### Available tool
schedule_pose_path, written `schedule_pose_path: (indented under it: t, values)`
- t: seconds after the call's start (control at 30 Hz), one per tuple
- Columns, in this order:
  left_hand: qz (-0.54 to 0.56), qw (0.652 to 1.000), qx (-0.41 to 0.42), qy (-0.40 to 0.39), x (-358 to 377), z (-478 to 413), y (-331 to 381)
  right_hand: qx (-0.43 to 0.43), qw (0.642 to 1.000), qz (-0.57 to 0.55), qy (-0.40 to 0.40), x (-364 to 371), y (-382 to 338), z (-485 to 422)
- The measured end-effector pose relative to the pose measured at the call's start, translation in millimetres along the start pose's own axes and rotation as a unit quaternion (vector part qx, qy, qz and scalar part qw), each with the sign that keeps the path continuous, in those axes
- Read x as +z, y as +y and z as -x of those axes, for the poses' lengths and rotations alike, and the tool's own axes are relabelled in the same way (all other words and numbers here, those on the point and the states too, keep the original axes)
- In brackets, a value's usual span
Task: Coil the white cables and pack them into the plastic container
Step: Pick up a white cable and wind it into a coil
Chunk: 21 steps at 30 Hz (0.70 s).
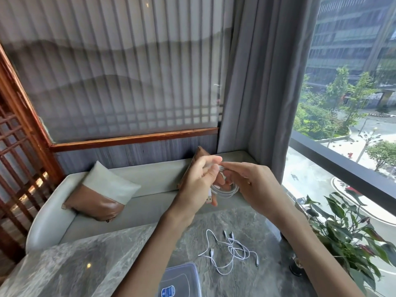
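Both hands are raised above the grey marble table. My left hand grips a white cable wound into a small coil, its USB plug hanging below the fingers. My right hand pinches the same coil from the right side. A second white cable lies loose and tangled on the table, below the hands. The clear plastic container with a blue label sits at the table's near edge, partly hidden by my left forearm.
A pale sofa with a brown and white cushion stands behind the table. A potted plant is at the table's right edge, beside the window. A grey curtain hangs behind the hands.
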<state>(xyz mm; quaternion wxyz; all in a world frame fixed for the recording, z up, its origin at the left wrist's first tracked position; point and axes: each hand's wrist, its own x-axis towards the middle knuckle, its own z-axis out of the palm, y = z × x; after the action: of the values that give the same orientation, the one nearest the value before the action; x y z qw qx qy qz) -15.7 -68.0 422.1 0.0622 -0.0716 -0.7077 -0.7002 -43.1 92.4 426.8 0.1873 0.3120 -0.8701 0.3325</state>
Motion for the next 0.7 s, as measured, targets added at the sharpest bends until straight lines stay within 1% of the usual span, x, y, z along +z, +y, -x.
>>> schedule_pose_path:
  t: [0.1, 0.2, 0.3, 0.4, 0.47, 0.53, 0.63, 0.7]
  values:
    - [-0.013, 0.998, -0.056, -0.039, -3, 0, 0, -0.024, 0.998, 0.042, -0.04, -5, 2, -3]
    - [-0.072, 0.989, -0.1, -0.076, -7, 0, 0, -0.035, 0.994, 0.061, -0.088, -9, 6, -8]
    - [-0.135, 0.981, -0.117, -0.07, -5, 1, 2, -0.031, 0.992, 0.062, -0.108, -5, 9, -11]
    - [-0.179, 0.974, -0.134, -0.033, -4, 0, 5, 0.008, 0.995, 0.006, -0.101, 3, 12, -10]
    - [-0.186, 0.972, -0.139, -0.025, -2, 0, 7, 0.035, 0.994, -0.029, -0.1, 8, 15, -9]
    - [-0.186, 0.974, -0.127, -0.013, 1, 0, 9, 0.051, 0.991, -0.08, -0.098, 10, 15, -9]
    - [-0.178, 0.979, -0.096, -0.001, 1, 1, 9, 0.072, 0.976, -0.189, -0.085, 6, 13, -10]
    - [-0.161, 0.984, -0.079, 0.02, 0, 1, 9, 0.078, 0.962, -0.257, -0.049, 2, 13, -9]
